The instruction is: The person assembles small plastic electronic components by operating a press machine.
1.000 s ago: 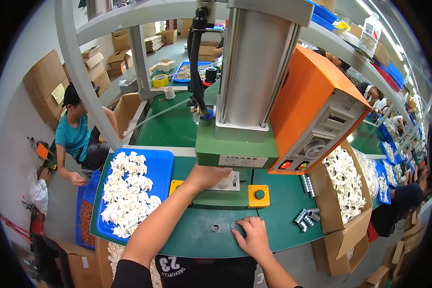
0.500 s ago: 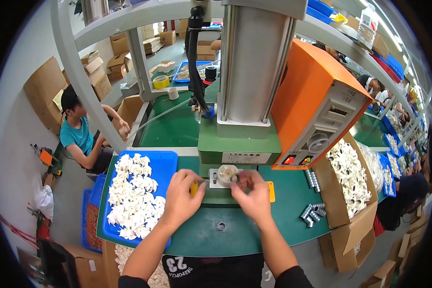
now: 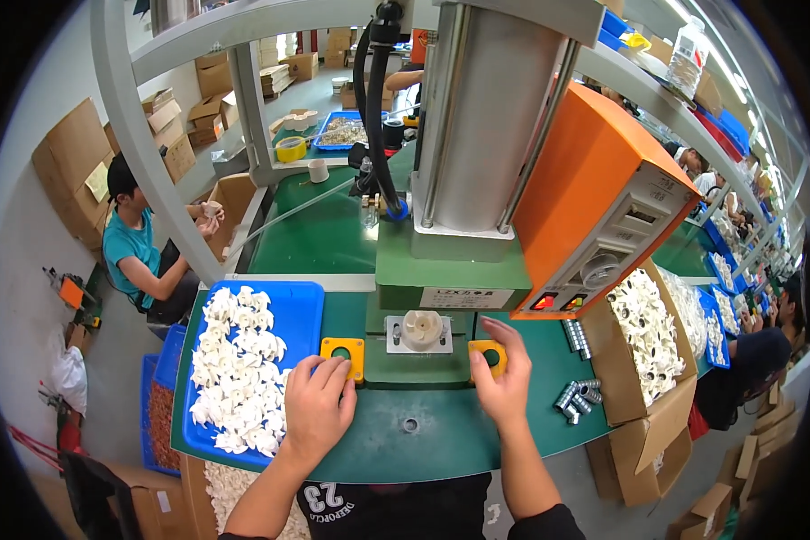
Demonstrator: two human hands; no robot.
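My left hand (image 3: pixel 319 405) rests at the left yellow button box (image 3: pixel 355 353). Its fingers reach onto the near edge, with nothing held in them. My right hand (image 3: pixel 502 378) is beside the right yellow button box (image 3: pixel 490 347), thumb and fingers apart, the thumb over its dark button. Between the hands, a white round plastic part (image 3: pixel 422 329) sits on a metal fixture plate (image 3: pixel 394 336) on the green press base (image 3: pixel 403 367). Above it stands the green press head (image 3: pixel 450 265) under a large grey cylinder (image 3: pixel 477 135).
A blue tray (image 3: pixel 310 306) of white plastic pieces lies left. At right are metal rings (image 3: pixel 574 400), an orange control box (image 3: pixel 594 180) and a cardboard box (image 3: pixel 621 387) of white parts. A seated person (image 3: pixel 139 243) works at far left.
Both hands have moved apart, away from the fixture, to the two yellow button boxes. The white part stays on the fixture, and my right fingers have left it. The view has shifted slightly.
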